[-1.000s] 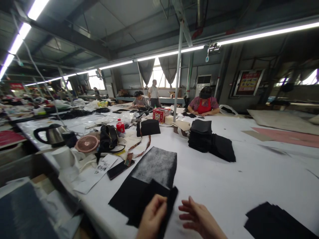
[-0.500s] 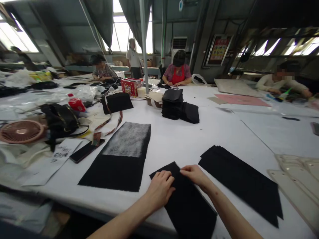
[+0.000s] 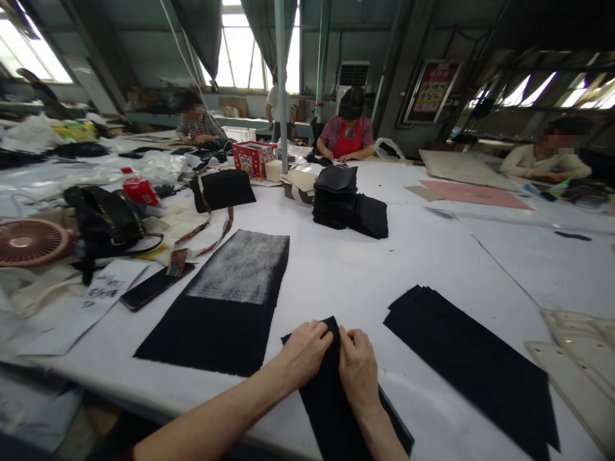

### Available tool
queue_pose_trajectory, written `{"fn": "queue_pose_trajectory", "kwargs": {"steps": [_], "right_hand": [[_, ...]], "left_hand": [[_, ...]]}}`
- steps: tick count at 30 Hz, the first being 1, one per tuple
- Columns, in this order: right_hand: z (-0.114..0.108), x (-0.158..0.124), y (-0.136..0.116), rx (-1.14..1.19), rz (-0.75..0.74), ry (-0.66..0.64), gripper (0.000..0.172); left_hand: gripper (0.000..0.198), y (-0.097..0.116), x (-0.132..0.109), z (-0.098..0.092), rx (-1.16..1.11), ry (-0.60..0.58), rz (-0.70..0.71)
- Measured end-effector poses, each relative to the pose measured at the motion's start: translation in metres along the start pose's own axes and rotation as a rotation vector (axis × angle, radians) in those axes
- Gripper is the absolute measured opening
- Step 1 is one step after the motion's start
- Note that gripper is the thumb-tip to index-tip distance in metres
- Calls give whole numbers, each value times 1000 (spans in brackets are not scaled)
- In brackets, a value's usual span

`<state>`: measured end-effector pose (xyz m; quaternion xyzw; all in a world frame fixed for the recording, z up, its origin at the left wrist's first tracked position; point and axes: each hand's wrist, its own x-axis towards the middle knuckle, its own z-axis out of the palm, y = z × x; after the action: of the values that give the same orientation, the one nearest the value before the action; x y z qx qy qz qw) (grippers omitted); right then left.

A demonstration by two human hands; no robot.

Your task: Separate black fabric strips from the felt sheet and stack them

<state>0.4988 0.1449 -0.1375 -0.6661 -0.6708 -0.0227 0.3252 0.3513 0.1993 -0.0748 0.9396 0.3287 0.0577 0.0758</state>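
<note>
A long black fabric piece (image 3: 323, 400) lies in front of me at the table's near edge, slanting toward my body. My left hand (image 3: 307, 349) rests over its far left part, fingers curled and gripping near the far corner. Beside it, my right hand (image 3: 358, 368) pinches the far right edge, thumb and fingers together. A narrow dark strip of the piece shows to the right of my right wrist. Left of my hands is a stack of black sheets (image 3: 206, 333) whose upper half has a whitish speckled coating. More black pieces (image 3: 471, 365) lie fanned to the right.
Folded black pieces (image 3: 335, 198) are piled mid-table. At left are a phone (image 3: 154, 288), a pink fan (image 3: 33, 242), a black bag (image 3: 103, 218) and a red bottle (image 3: 139, 189). Beige panels (image 3: 571, 378) lie far right. Several people sit or stand beyond.
My right hand has moved left and closer to my left hand, bringing the fabric's right edge inward. The piece now looks narrower near the hands. My view has shifted slightly.
</note>
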Motion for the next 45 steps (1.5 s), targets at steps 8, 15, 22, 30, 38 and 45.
{"fn": "queue_pose_trajectory", "kwargs": {"steps": [8,15,22,30,38,45], "right_hand": [[1,-4,-5,-148,-109,-34,40],[3,-5,-5,-153,-131,-42,46],[2,-4,-8,-148,-126,-48,52],[3,-3,-7,-156,-125,-58,48],[3,-4,-7,-174,-133,-58,45],[5,-3,-6,-213,-169,-20,40]], "left_hand": [[49,-7,1,5,20,44,27],[45,-13,3,5,-12,54,-12],[41,-17,3,9,-59,71,-30],[41,-18,5,9,-80,70,-56],[42,-19,4,9,-82,63,-56],[41,-17,6,6,-63,46,-56]]}}
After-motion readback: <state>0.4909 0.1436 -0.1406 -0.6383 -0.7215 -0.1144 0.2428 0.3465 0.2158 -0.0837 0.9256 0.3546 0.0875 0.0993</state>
